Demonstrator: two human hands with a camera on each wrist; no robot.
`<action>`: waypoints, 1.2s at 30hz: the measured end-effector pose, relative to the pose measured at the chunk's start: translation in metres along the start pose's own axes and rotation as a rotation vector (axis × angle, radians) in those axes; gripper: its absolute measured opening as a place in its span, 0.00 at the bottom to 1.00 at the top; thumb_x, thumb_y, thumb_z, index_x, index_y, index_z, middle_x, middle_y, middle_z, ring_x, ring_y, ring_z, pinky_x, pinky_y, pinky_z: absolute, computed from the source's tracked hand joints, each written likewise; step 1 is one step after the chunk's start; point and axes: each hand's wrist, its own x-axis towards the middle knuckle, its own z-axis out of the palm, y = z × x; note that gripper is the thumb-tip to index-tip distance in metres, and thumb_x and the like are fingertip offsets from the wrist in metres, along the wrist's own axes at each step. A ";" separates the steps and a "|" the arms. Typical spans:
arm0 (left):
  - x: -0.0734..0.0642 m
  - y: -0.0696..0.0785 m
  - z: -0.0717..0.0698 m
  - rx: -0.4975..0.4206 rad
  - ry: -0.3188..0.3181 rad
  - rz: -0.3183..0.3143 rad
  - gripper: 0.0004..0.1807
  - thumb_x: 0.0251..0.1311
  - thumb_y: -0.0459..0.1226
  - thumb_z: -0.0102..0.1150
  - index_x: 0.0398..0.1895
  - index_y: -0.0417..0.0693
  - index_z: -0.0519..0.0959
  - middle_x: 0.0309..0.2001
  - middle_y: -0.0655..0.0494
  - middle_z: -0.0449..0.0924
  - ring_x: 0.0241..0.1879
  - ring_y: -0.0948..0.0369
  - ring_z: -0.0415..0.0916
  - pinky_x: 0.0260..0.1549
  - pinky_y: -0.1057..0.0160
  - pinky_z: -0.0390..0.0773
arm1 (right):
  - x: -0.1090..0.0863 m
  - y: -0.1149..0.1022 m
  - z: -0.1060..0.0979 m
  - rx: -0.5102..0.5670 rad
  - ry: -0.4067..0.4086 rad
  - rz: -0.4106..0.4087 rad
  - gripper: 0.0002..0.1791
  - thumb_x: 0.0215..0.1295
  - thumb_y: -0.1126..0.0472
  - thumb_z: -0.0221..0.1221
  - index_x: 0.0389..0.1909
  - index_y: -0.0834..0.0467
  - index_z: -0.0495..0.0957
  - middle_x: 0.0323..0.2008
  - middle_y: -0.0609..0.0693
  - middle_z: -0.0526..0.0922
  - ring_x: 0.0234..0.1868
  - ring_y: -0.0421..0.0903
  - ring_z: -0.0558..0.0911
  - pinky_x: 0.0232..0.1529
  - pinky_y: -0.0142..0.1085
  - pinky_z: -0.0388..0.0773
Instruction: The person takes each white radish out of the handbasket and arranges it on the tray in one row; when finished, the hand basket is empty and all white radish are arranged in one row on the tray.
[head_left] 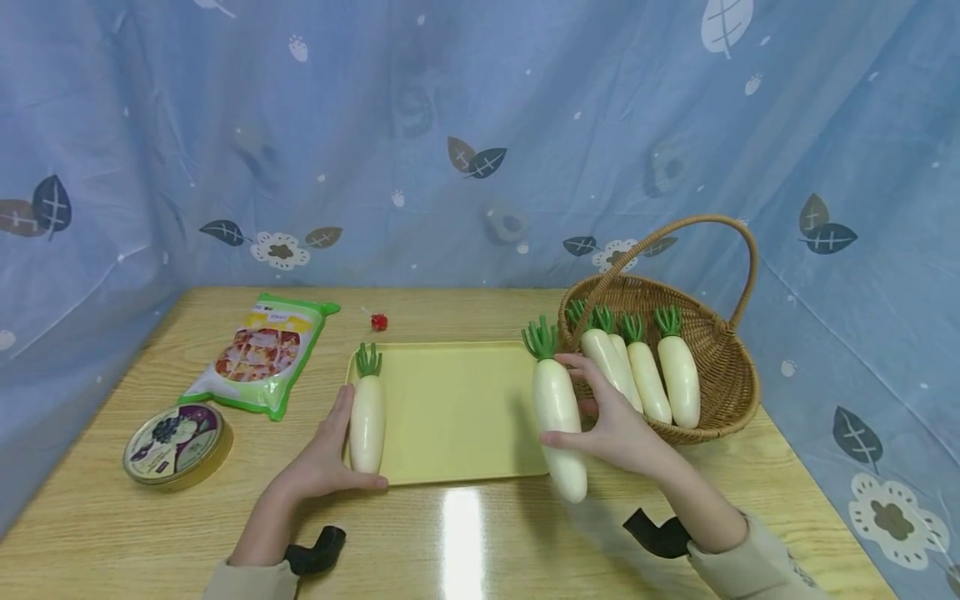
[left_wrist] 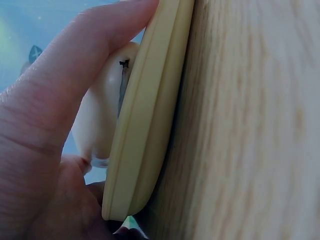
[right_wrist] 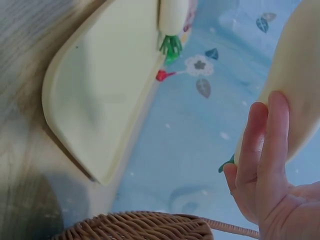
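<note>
My right hand grips a white radish with a green top, thumb on one side and fingers on the other. That radish is held over the right end of the yellow tray, top pointing away. At the tray's front left corner is my left hand, its thumb along the front rim and its fingers along the left side. Another white radish lies lengthwise in the tray against the left side, close beside those fingers. In the left wrist view the thumb arches across to the tray's rim.
A wicker basket with a tall handle lies tipped at the right, holding several white radishes. On the left are a green-edged food packet and a round tin. A small red object lies behind the tray.
</note>
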 end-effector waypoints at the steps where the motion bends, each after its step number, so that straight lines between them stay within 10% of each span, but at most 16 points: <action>1: 0.000 0.000 0.000 0.000 0.000 -0.003 0.78 0.25 0.53 0.77 0.70 0.40 0.28 0.70 0.37 0.26 0.68 0.40 0.28 0.59 0.34 0.39 | 0.001 0.001 0.001 -0.004 0.002 0.002 0.48 0.45 0.57 0.71 0.66 0.46 0.53 0.57 0.61 0.61 0.44 0.56 0.78 0.32 0.39 0.79; 36: -0.001 0.000 0.000 -0.003 -0.002 0.003 0.77 0.26 0.52 0.77 0.70 0.40 0.28 0.70 0.37 0.26 0.68 0.40 0.29 0.58 0.34 0.38 | 0.038 0.021 0.046 0.038 -0.093 0.023 0.48 0.46 0.61 0.70 0.66 0.49 0.52 0.60 0.65 0.60 0.32 0.49 0.80 0.30 0.40 0.78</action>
